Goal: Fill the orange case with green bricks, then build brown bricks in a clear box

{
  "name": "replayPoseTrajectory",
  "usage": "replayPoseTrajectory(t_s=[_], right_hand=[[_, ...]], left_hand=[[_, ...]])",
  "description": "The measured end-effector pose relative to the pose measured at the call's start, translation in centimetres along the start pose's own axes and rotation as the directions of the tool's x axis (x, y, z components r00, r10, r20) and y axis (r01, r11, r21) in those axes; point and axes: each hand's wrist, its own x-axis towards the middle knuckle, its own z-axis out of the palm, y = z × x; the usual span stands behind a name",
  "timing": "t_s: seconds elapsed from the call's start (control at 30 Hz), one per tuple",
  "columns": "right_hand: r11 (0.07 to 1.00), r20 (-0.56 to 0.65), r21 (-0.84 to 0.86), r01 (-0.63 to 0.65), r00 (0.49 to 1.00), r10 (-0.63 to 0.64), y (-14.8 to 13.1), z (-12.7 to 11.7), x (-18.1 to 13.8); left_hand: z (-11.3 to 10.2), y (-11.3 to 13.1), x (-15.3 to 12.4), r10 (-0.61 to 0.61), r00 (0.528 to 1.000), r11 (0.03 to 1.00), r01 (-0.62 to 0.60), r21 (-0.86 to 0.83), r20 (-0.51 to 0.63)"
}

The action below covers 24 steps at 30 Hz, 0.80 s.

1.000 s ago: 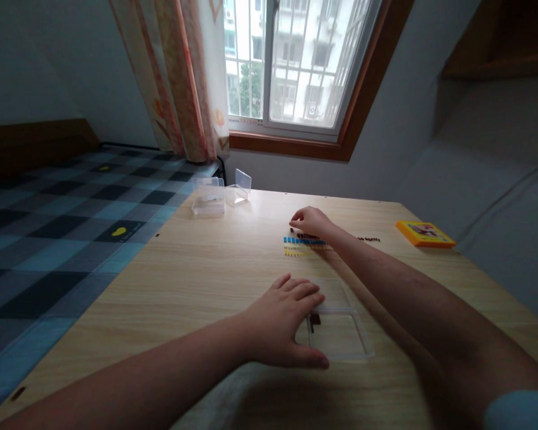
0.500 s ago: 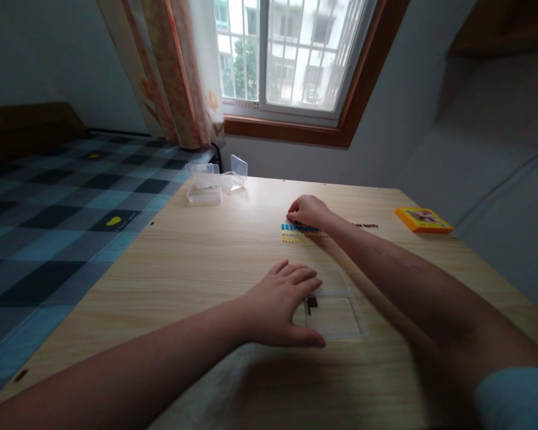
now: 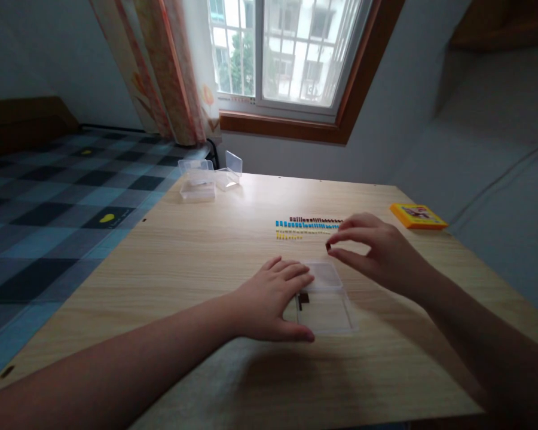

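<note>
My left hand [image 3: 275, 298] lies with fingers spread over the left side of a clear plastic box [image 3: 350, 316], whose lid [image 3: 326, 275] is folded back on the table. Inside the box, at its left end, sit a few dark brown pieces [image 3: 303, 300]. Between thumb and forefinger, my right hand [image 3: 372, 248] pinches a small dark brown block [image 3: 328, 246], just above the table and beyond the box's lid. Behind it run rows of tiny pieces: brown ones [image 3: 311, 220], blue ones [image 3: 296, 224] and yellow ones [image 3: 287, 237].
Two open clear boxes [image 3: 198, 190] stand at the table's far left corner. A yellow-orange box [image 3: 418, 216] with a printed top lies near the right edge. To the left is a bed with a checked cover [image 3: 94, 197]; a window [image 3: 296, 54] is behind the table.
My right hand has come back and to the right from the brown row, now with a small brown block in its fingertips. My left hand stays at the box.
</note>
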Motion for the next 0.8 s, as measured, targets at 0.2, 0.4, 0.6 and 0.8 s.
replayPoseTrajectory(t_s=[0.2, 0.4, 0.6, 0.8], right_hand=[[0.979, 0.274, 0.170, 0.116, 0.948, -0.160, -2.3, 1.3, -4.8], [0.981, 0.315, 0.096, 0.168, 0.930, -0.190, -1.7, 3.4, -4.8], [0.982, 0.319, 0.068, 0.177, 0.929, -0.189, -1.1, 2.8, -4.8], [0.977, 0.383, 0.140, 0.158, 0.902, -0.201, -1.5, 2.0, -4.7]], left_hand=[[-0.1, 0.1, 0.0, -0.005, 1.000, 1.000, 0.005, -0.002, 0.009], [-0.2, 0.1, 0.1, -0.008, 1.000, 1.000, 0.008, 0.003, 0.010], [-0.3, 0.3, 0.2, -0.014, 1.000, 1.000, 0.014, 0.014, 0.018], [-0.3, 0.1, 0.2, -0.006, 1.000, 1.000, 0.006, 0.007, 0.014]])
